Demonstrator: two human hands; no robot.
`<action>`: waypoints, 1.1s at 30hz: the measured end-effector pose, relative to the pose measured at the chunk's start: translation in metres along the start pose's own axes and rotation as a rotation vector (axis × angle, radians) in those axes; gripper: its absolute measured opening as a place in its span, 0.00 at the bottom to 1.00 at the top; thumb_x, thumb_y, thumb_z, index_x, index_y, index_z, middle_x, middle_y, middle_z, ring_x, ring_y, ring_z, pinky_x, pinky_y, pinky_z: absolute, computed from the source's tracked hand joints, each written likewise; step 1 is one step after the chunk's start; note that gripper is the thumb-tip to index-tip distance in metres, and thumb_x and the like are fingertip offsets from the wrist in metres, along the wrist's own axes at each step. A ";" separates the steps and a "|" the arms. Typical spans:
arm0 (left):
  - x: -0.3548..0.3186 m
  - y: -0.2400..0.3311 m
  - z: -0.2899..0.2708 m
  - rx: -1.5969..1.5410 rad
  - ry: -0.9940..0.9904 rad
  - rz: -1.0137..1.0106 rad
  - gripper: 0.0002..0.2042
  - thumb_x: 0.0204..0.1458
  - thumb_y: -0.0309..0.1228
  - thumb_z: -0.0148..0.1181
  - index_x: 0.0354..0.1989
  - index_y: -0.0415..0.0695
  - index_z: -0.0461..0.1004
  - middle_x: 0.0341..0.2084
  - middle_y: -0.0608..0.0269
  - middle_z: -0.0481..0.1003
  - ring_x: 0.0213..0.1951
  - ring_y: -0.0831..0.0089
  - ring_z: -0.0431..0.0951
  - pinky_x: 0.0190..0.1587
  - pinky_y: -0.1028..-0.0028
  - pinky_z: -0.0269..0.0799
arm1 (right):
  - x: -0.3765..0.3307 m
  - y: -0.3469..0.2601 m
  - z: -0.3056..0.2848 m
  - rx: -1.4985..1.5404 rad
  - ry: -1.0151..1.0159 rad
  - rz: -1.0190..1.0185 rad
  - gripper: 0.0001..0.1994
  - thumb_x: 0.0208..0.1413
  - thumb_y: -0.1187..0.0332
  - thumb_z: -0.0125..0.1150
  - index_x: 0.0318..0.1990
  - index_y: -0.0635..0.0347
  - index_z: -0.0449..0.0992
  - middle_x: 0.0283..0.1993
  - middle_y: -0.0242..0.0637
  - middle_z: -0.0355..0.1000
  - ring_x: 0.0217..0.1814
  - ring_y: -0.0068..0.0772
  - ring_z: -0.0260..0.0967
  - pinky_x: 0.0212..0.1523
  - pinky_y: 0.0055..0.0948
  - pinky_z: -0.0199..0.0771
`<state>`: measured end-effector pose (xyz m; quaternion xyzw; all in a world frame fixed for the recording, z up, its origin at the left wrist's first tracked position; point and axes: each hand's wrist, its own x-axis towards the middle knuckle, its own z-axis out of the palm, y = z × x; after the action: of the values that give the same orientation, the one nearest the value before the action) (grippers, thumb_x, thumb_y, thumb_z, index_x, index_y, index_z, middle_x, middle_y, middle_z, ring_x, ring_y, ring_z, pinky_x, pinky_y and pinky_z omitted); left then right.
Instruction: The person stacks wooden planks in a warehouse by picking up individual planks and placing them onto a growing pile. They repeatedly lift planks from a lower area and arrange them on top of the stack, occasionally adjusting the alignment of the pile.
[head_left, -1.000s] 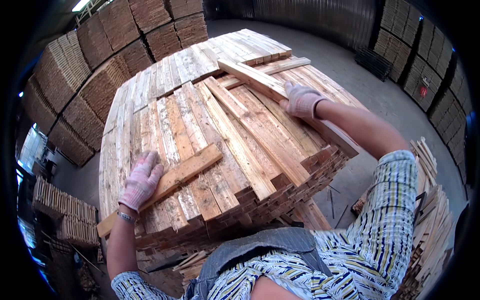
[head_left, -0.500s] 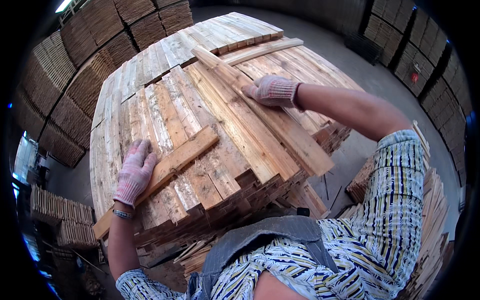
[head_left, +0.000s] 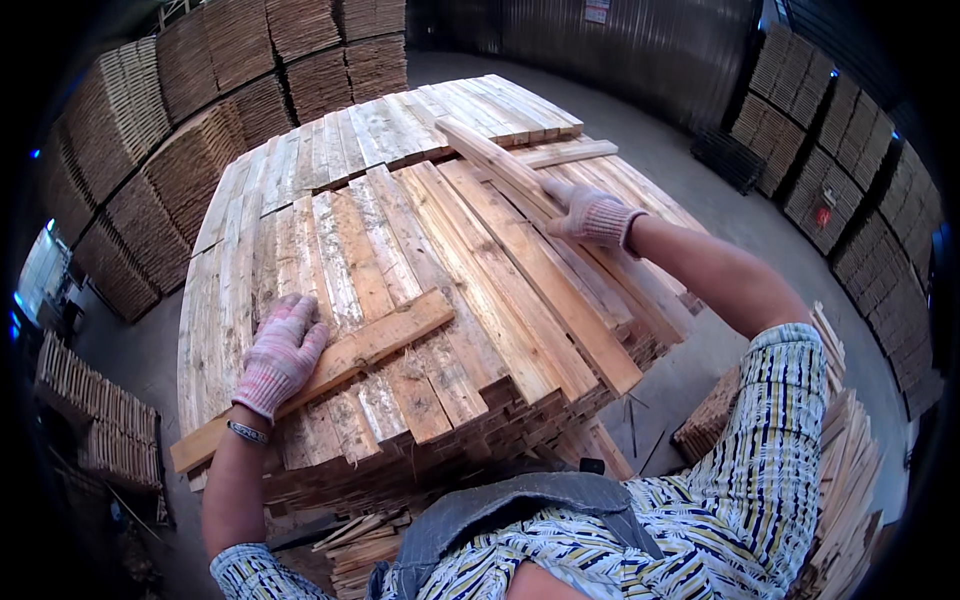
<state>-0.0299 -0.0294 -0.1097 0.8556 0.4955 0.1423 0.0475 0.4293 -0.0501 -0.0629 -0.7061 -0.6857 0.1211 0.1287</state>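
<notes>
My left hand (head_left: 280,355), in a pink-and-white knit glove, lies flat with fingers stretched out over the stacked planks (head_left: 290,245). Its thumb side rests by a board (head_left: 365,350) that lies crosswise on the stack near me. My right hand (head_left: 593,218), gloved alike, is closed on the edge of a long plank (head_left: 490,158) at the right of the top layer. That plank runs at a slant, its far end by the raised far rows. To its left lies a wide, smooth plank (head_left: 545,280), its near end jutting past the stack's edge.
A short crosspiece (head_left: 565,153) lies beyond my right hand. Tall wood stacks (head_left: 185,180) stand at the left, more (head_left: 810,180) at the right. Loose strips (head_left: 845,460) lean beside my right arm. A lower stack (head_left: 120,440) is at the near left.
My right hand has shifted right with its plank, and the wide plank now shows separately to its left. My left hand stays by the crosswise board. The view has tilted up somewhat.
</notes>
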 end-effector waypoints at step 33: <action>-0.085 0.017 -0.030 0.108 0.001 0.111 0.27 0.53 0.29 0.60 0.63 0.38 0.65 0.53 0.44 0.69 0.54 0.47 0.69 0.60 0.58 0.64 | -0.012 -0.050 0.044 0.175 0.599 -0.535 0.21 0.60 0.54 0.58 0.56 0.54 0.74 0.59 0.46 0.70 0.61 0.50 0.67 0.61 0.42 0.69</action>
<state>-0.0642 -0.1125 -0.0941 0.8829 0.4544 0.1180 -0.0066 0.3665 -0.0597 -0.0867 -0.4933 -0.7643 -0.0698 0.4093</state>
